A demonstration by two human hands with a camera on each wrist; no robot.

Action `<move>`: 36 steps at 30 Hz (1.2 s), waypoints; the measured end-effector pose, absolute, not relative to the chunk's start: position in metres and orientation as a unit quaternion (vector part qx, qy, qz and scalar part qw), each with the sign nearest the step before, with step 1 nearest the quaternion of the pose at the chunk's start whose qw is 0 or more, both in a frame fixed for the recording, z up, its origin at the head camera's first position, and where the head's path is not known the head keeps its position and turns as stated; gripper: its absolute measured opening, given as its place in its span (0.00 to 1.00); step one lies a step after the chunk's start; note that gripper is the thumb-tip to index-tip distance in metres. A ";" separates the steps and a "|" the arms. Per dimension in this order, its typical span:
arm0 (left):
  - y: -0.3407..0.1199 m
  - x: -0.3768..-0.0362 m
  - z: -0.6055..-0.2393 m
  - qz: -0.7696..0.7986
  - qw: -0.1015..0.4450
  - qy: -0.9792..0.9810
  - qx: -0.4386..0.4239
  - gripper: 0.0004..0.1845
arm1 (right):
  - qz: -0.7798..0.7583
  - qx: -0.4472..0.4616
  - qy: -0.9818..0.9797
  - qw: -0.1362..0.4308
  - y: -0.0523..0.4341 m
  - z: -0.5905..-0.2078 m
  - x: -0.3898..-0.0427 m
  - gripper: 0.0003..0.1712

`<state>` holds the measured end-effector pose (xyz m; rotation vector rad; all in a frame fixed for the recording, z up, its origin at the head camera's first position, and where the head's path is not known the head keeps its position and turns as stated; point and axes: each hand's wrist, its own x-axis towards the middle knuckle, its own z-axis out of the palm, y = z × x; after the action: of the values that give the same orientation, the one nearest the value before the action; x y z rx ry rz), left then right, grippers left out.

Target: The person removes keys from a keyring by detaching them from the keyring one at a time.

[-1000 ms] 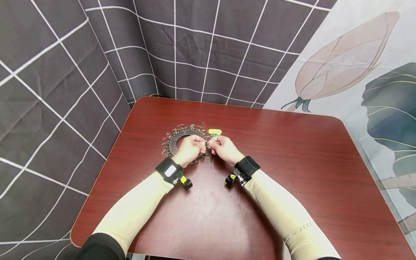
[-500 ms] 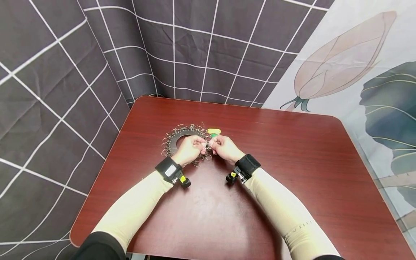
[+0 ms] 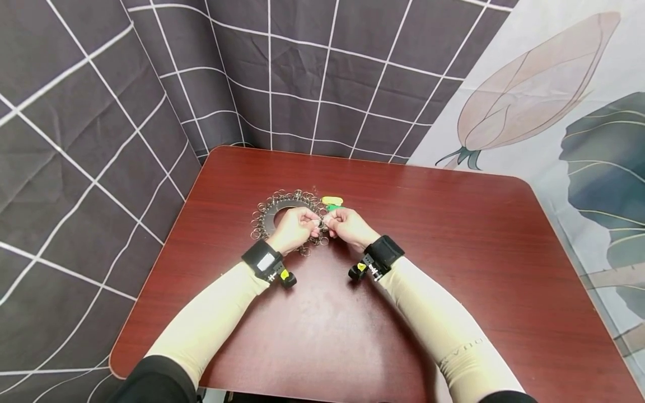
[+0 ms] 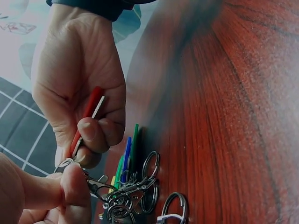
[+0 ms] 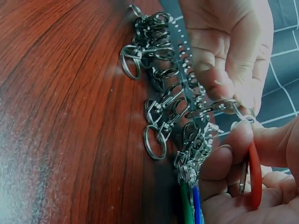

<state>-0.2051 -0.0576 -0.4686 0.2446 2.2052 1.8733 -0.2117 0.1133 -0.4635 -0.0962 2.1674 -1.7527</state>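
Note:
In the head view, my left hand (image 3: pixel 294 230) and right hand (image 3: pixel 350 228) meet fingertip to fingertip at the right edge of a flat grey ring (image 3: pixel 272 217) fringed with metal clasps and split rings. My right palm and curled fingers hold a red key tag (image 5: pixel 255 175) with a thin pale edge beside it. Between the thumbs and fingertips of both hands lies a small split ring (image 4: pixel 67 162), partly covered. Left thumb and fingers pinch the clasp (image 5: pixel 215 108) that runs to it from the grey ring. Whether the tag is threaded onto the split ring I cannot tell.
Beyond my right hand lie a yellow tag (image 3: pixel 332 200) and a green tag (image 3: pixel 333 207). A blue tag (image 4: pixel 126 158) hangs among the clasps. Loose split rings (image 4: pixel 175 207) stick out over the red-brown table (image 3: pixel 453 252). Dark grid-patterned cloth (image 3: pixel 302 73) hangs behind the table.
Both hands stay at the same place on the grey ring, with only slight shifts of the fingers. The head view has tilted a little.

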 end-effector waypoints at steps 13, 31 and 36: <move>-0.057 -0.201 -0.466 0.633 0.168 0.752 0.073 0.10 | -0.622 -0.026 0.768 0.153 0.116 -0.467 -0.210 0.05; -0.054 -0.199 -0.465 0.613 0.043 0.784 0.093 0.05 | -0.621 -0.046 0.770 0.141 0.116 -0.463 -0.212 0.05; -0.054 -0.200 -0.470 0.594 0.029 0.795 0.115 0.04 | -0.614 -0.050 0.775 0.143 0.119 -0.466 -0.211 0.05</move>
<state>-0.1998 -0.0544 -0.4703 0.3550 2.4544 1.8339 -0.2115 0.1189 -0.4657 -0.1446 2.2350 -1.7710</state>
